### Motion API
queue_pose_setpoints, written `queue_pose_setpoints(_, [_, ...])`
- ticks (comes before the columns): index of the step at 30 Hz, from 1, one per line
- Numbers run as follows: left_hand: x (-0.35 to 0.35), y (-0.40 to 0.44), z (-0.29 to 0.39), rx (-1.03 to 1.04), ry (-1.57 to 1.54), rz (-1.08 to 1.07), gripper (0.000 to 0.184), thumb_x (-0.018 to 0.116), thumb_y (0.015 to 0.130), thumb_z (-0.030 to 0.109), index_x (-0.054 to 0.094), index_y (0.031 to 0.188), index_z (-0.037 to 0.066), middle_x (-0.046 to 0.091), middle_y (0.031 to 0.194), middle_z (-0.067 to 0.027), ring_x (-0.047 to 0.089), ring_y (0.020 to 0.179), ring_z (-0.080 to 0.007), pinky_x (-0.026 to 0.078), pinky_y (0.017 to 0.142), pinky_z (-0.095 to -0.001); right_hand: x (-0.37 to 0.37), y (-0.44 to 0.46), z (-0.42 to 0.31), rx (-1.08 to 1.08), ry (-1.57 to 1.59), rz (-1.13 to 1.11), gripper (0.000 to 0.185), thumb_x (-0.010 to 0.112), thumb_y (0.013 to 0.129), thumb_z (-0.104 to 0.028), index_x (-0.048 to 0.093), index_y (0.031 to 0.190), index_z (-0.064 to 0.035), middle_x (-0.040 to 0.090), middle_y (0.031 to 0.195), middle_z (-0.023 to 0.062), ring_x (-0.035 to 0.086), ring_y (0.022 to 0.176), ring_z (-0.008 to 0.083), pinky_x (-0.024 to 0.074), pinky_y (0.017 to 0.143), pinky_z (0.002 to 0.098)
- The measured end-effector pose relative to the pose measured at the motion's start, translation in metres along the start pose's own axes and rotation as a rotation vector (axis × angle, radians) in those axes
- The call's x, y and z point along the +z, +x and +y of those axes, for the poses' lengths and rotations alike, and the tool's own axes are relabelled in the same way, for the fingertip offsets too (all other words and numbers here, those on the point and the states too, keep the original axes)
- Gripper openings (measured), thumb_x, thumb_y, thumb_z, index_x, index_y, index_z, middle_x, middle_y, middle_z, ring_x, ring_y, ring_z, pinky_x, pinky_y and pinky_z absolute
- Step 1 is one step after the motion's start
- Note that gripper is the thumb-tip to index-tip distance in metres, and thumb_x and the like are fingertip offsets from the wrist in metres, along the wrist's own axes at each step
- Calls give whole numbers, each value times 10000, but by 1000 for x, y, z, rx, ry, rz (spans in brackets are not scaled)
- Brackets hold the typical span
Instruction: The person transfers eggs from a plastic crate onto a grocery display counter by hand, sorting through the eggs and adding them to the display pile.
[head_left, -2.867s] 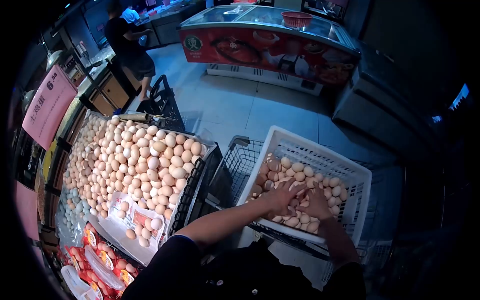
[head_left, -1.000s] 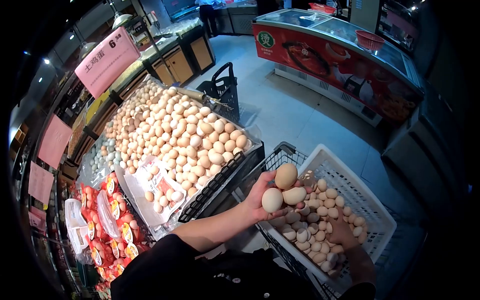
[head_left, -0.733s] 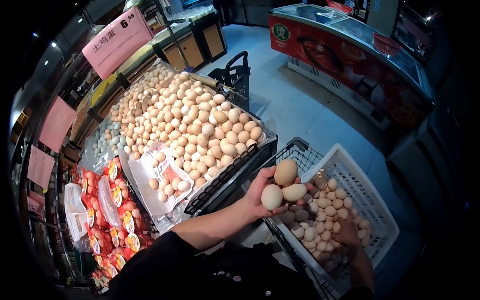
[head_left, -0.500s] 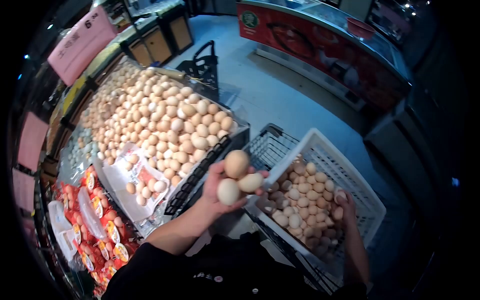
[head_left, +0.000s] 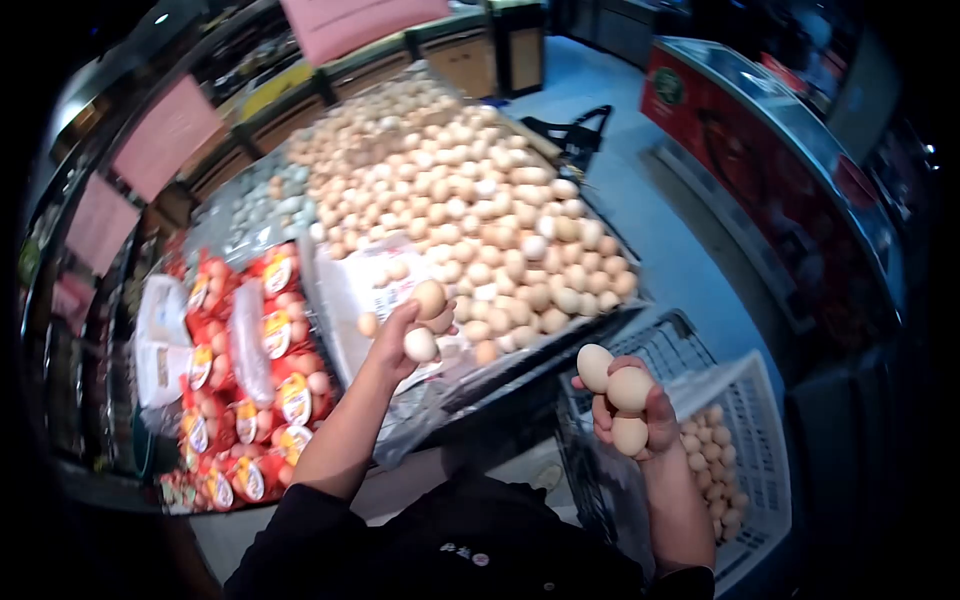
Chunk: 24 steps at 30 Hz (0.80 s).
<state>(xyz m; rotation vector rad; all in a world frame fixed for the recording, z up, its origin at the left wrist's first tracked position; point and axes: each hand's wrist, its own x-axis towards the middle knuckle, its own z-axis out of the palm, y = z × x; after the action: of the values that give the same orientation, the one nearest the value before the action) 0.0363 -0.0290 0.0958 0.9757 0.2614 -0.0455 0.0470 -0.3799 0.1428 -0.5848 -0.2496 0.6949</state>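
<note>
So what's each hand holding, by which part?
Left hand: three oval, tan and cream eggs; right hand: three oval, cream-coloured eggs; both sets cupped around their sides.

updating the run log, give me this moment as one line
left hand: holding eggs | right hand: holding three eggs | white crate: more eggs inside

We see smooth, matt eggs (head_left: 629, 389), a plastic crate (head_left: 768, 440) and glossy plastic film (head_left: 408, 428) at the counter's near edge (head_left: 520, 368).
</note>
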Motion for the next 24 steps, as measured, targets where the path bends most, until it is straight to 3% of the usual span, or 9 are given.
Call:
queue_pose_setpoints(3, [-85, 14, 31, -4, 614, 384, 548, 611, 835, 443, 580, 1157, 0, 614, 1095, -183, 652, 872, -273, 557, 574, -358, 32, 84, 65, 333, -330, 113, 346, 684, 839, -123, 515, 1129, -44, 613, 865, 110, 587, 612, 151, 493, 510, 275])
queue_pose_setpoints(4, [-106, 22, 34, -20, 825, 466, 551, 622, 825, 444, 585, 1149, -1, 608, 1084, -183, 650, 869, -278, 557, 618, -372, 34, 110, 94, 386, -417, 76, 337, 715, 823, -120, 538, 1098, -36, 614, 798, 69, 583, 595, 124, 478, 508, 252])
queue_pose_setpoints(5, [-124, 28, 34, -46, 1037, 543, 554, 632, 816, 445, 589, 1141, -1, 602, 1072, -183, 648, 865, -284, 557, 662, -385, 37, 133, 122, 471, -461, 95, 355, 751, 803, -149, 555, 1075, -36, 612, 810, 52, 572, 587, 104, 459, 499, 235])
queue_pose_setpoints(7, [-156, 45, 15, -71, 1305, 597, 526, 645, 801, 414, 599, 1138, 13, 566, 1096, -184, 618, 912, -320, 546, 735, -414, 27, 171, 176, 479, -812, -12, 458, 816, 738, -306, 598, 1037, -35, 632, 868, 66, 613, 745, 132, 505, 666, 264])
queue_pose_setpoints(8, [-164, 53, 11, -86, 1442, 617, 512, 651, 794, 398, 603, 1137, 21, 547, 1108, -184, 604, 935, -338, 540, 772, -428, 18, 185, 197, 462, -1094, -66, 600, 843, 646, -439, 615, 1049, -58, 647, 895, 123, 622, 876, 213, 506, 778, 324])
queue_pose_setpoints(11, [-134, 56, 25, 16, 1644, 634, 478, 659, 777, 373, 615, 1133, 58, 484, 1201, -186, 533, 1030, -389, 530, 811, -437, 29, 220, 211, 339, -1552, -88, 660, 833, 575, -468, 615, 1091, -119, 615, 999, 220, 600, 969, 337, 506, 838, 394])
queue_pose_setpoints(15, [-156, 83, 20, 129, 1875, 340, 508, 704, 730, 337, 588, 1130, 47, 469, 1253, -156, 512, 1064, -388, 534, 807, -460, 17, 270, 224, 257, -1820, 13, 685, 823, 564, -466, 603, 1118, -127, 514, 1097, 295, 583, 1003, 399, 505, 856, 425])
queue_pose_setpoints(19, [-163, 98, 27, 49, 2046, 35, 540, 738, 723, 265, 528, 1192, 98, 395, 1331, -144, 497, 1095, -377, 539, 819, -450, 4, 293, 244, 204, -1888, 13, 642, 795, 601, -438, 599, 1124, -120, 464, 1115, 307, 581, 991, 420, 512, 839, 428])
queue_pose_setpoints(24, [-183, 103, 27, 124, 2023, -35, 533, 728, 734, 287, 536, 1191, 92, 369, 1371, -144, 481, 1131, -373, 538, 838, -438, -4, 294, 267, 140, -1858, 80, 589, 734, 698, -426, 591, 1193, -140, 427, 1193, 311, 540, 1083, 415, 500, 862, 425])
